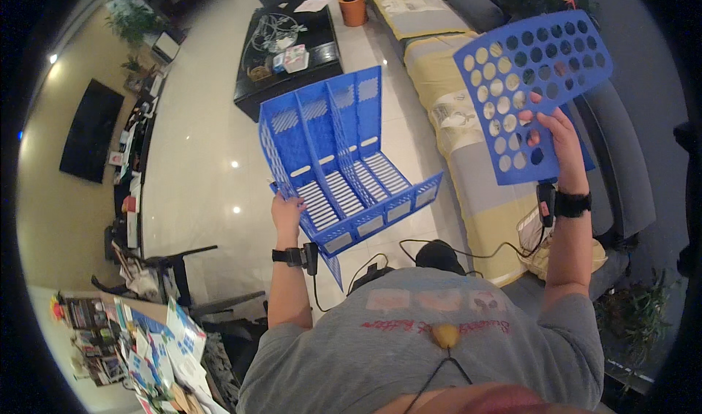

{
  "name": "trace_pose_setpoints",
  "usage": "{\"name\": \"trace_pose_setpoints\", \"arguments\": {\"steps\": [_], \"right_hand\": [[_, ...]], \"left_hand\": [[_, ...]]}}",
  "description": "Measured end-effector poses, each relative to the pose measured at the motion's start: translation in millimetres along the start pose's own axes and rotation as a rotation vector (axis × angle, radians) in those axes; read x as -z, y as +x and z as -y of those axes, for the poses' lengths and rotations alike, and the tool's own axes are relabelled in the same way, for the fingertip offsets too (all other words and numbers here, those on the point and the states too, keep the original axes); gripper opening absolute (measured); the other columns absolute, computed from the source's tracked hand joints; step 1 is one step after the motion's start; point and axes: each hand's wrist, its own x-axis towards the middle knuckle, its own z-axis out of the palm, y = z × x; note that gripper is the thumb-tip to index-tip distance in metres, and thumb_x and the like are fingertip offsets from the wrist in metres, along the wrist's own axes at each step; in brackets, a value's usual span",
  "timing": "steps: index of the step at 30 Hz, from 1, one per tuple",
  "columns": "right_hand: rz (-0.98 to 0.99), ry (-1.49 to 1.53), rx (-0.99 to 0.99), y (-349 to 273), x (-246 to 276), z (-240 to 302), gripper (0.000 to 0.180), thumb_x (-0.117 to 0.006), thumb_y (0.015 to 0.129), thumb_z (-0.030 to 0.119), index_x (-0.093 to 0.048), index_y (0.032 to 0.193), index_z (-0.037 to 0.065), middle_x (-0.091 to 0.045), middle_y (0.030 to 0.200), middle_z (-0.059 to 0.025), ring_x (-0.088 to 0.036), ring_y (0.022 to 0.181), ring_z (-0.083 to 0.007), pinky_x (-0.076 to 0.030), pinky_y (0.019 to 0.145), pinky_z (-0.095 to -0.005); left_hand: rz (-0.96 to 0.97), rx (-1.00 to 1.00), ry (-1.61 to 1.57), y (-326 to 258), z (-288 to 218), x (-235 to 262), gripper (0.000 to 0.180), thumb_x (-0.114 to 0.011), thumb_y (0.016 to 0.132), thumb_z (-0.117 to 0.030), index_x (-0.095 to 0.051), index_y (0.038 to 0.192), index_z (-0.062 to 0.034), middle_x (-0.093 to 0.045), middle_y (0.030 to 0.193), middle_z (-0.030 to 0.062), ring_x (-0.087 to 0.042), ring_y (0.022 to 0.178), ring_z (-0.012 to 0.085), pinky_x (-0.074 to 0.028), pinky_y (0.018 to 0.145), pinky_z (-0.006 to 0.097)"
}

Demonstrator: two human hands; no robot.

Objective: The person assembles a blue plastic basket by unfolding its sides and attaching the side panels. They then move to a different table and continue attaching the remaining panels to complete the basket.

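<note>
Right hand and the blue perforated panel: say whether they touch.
Touching: the head view shows the right hand clasping the blue perforated panel, fingers visible through its holes.

Home living room — draped sofa [468,167], wall-mounted television [91,131].

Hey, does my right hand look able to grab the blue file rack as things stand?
Probably not yet: the right hand is taken up gripping the perforated blue panel, so it would likely need to free its fingers first. The blue file rack is held by the left hand.
</note>
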Motion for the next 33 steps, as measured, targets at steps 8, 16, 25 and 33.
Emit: {"name": "trace_pose_setpoints", "arguments": {"steps": [8,16,25,33], "right_hand": [[0.042,-0.006,-0.049,179.5,-11.9,-39.7,0.041,-0.051,0.092,0.009,-0.049,0.132,0.0,-0.067,0.101,-0.008,-0.054,0.067,-0.0082,-0.048,0.063,-0.0215],[0.239,0.056,-0.076,303.8,-42.0,-86.3,0.039,-0.051,0.094,0.008,-0.049,0.132,0.001,-0.067,0.101,-0.0084,-0.056,0.068,-0.0089,-0.049,0.063,-0.0214],[0.248,-0.078,-0.141,323.8,-142.2,-212.2,0.036,-0.053,0.092,0.008,-0.054,0.128,0.003,-0.068,0.102,-0.008,-0.055,0.065,-0.0109,-0.048,0.063,-0.0234],[0.184,-0.12,-0.133,295.7,-197.7,-265.6,0.036,-0.052,0.093,0.008,-0.052,0.128,0.002,-0.068,0.1,-0.0093,-0.054,0.066,-0.0124,-0.046,0.062,-0.0245]], "left_hand": [[-0.098,0.018,-0.137,120.4,-12.9,-76.6,0.052,-0.049,0.078,0.005,-0.043,0.129,0.0091,-0.055,0.115,0.0137,-0.062,0.08,0.0208,-0.055,0.062,0.028],[-0.208,0.056,-0.196,181.2,3.0,-104.0,0.035,-0.047,0.079,0.004,-0.05,0.113,0.0061,-0.059,0.093,0.013,-0.065,0.077,0.0225,-0.057,0.061,0.029],[-0.215,0.096,-0.182,280.9,116.8,-72.1,0.041,-0.045,0.082,0.002,-0.048,0.123,0.006,-0.058,0.097,0.0123,-0.063,0.079,0.02,-0.056,0.061,0.029],[-0.151,0.14,-0.13,335.5,203.4,-49.7,0.037,-0.046,0.081,0.001,-0.052,0.117,0.0047,-0.062,0.086,0.0128,-0.063,0.072,0.02,-0.056,0.06,0.029]]}}
